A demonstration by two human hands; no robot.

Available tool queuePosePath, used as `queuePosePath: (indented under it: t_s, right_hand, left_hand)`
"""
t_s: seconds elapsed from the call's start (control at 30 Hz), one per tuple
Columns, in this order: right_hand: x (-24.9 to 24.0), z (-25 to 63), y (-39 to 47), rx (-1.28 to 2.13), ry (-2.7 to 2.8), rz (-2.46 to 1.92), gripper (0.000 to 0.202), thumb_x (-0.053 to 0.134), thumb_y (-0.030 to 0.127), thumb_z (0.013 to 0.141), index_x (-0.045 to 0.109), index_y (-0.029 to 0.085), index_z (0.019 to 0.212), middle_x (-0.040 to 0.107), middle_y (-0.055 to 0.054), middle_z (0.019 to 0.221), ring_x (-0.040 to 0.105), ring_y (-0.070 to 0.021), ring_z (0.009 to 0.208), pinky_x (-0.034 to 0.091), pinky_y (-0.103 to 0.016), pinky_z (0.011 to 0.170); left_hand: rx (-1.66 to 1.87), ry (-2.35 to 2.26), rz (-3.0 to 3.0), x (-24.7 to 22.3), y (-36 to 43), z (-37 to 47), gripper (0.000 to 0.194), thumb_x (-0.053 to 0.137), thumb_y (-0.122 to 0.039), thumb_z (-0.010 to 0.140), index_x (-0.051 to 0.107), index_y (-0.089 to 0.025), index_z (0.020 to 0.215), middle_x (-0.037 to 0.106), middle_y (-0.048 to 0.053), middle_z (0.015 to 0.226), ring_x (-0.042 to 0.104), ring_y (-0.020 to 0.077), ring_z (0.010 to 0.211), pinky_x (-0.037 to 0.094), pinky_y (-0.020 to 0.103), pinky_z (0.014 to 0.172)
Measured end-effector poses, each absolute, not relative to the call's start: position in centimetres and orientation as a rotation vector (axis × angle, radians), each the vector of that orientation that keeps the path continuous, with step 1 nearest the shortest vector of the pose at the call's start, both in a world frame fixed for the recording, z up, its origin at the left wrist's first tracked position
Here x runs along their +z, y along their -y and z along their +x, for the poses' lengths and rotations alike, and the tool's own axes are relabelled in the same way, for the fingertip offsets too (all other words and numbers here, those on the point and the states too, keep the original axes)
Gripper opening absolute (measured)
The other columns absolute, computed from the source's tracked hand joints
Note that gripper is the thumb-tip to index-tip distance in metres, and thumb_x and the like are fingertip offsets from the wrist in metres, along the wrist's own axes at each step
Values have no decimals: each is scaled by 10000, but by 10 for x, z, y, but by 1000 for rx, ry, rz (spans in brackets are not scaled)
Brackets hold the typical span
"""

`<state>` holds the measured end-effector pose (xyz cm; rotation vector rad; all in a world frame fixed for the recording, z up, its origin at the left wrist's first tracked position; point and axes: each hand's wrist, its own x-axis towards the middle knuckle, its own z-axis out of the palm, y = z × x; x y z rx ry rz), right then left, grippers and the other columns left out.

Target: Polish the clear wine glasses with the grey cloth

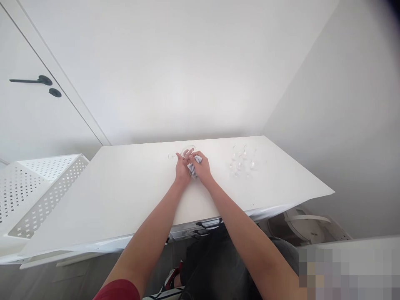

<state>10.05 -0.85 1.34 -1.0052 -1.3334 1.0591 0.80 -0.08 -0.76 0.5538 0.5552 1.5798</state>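
The left hand (182,168) steadies a clear wine glass (188,151) by its bowl while the right hand (202,167), touching it, grips a bunched cloth (194,168) against the glass, other glasses (242,160) waiting well apart to its right.

Both forearms are bare down to the fingers. A dark red short sleeve (117,290) covers the left upper arm, far back from the fingers.

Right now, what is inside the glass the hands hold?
A grey cloth pressed by the right hand at the glass; the left hand steadies it. How far in is hidden.
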Motion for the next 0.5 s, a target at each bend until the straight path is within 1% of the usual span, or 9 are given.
queuePosePath:
  t_s: [0.07, 0.1, 0.17, 0.23, 0.27, 0.33, 0.4, 0.43, 0.5]
  right_hand:
    - [1, 113, 13, 1113, 1305, -944, 313, 692, 518, 857, 574, 232, 814, 627, 23, 748, 563, -123, 688, 468, -235, 649]
    - [-3, 117, 14, 1177, 1260, -913, 315, 700, 530, 847, 570, 243, 860, 604, 38, 717, 539, -115, 635, 453, -230, 600]
    - [-7, 123, 13, 1355, 1072, -855, 348, 671, 572, 843, 528, 277, 958, 549, 64, 670, 491, -112, 544, 406, -225, 503]
    - [-8, 128, 9, 1498, 837, -780, 361, 607, 593, 847, 477, 296, 1004, 513, 68, 664, 472, -120, 499, 365, -229, 443]
    - [-7, 130, 7, 1541, 755, -739, 347, 595, 569, 837, 463, 296, 1005, 509, 61, 677, 483, -126, 502, 363, -235, 435]
    - [-8, 134, 2, 1566, 692, -699, 335, 636, 449, 777, 450, 291, 1006, 528, 48, 722, 527, -139, 551, 396, -249, 454]
    - [-11, 135, 0, 1537, 697, -751, 426, 680, 305, 690, 432, 295, 1036, 572, 46, 784, 575, -150, 626, 441, -258, 497]
    - [-12, 134, 0, 1518, 711, -793, 479, 691, 259, 659, 418, 299, 1051, 597, 48, 819, 592, -152, 661, 459, -260, 520]
    - [-16, 133, 1, 1486, 769, -846, 527, 720, 238, 639, 400, 298, 1054, 636, 50, 882, 611, -148, 704, 483, -262, 560]
  left_hand:
    - [1582, -596, 665, -6, 2, 11, 521, 608, -679, 909, 674, -232, 1166, 610, 111, 1462, 588, 291, 1319, 531, 387, 987]
    - [1593, -603, 710, -6, 2, 11, 483, 636, -644, 910, 675, -228, 1152, 603, 117, 1466, 598, 294, 1305, 528, 390, 970]
    - [1638, -599, 751, -7, 1, 9, 428, 656, -598, 918, 669, -227, 1132, 623, 126, 1425, 632, 283, 1245, 523, 369, 903]
    - [1707, -612, 706, -8, -2, 4, 415, 631, -608, 930, 659, -235, 1109, 658, 118, 1342, 658, 254, 1173, 505, 320, 812]
    - [1737, -630, 662, -8, -4, 1, 423, 608, -629, 934, 654, -239, 1090, 670, 112, 1299, 665, 240, 1138, 490, 300, 767]
    - [1783, -671, 589, -9, -7, -4, 442, 572, -667, 935, 644, -248, 1058, 678, 99, 1241, 667, 220, 1090, 460, 280, 712]
    - [1819, -715, 566, -9, -8, -7, 442, 572, -679, 928, 632, -258, 1045, 677, 87, 1217, 664, 205, 1057, 445, 274, 698]
    - [1836, -737, 575, -9, -9, -8, 437, 578, -678, 925, 627, -262, 1048, 674, 82, 1213, 662, 199, 1043, 443, 273, 700]
    - [1873, -786, 609, -9, -9, -8, 436, 583, -680, 921, 621, -269, 1063, 667, 77, 1214, 658, 188, 1019, 442, 273, 705]
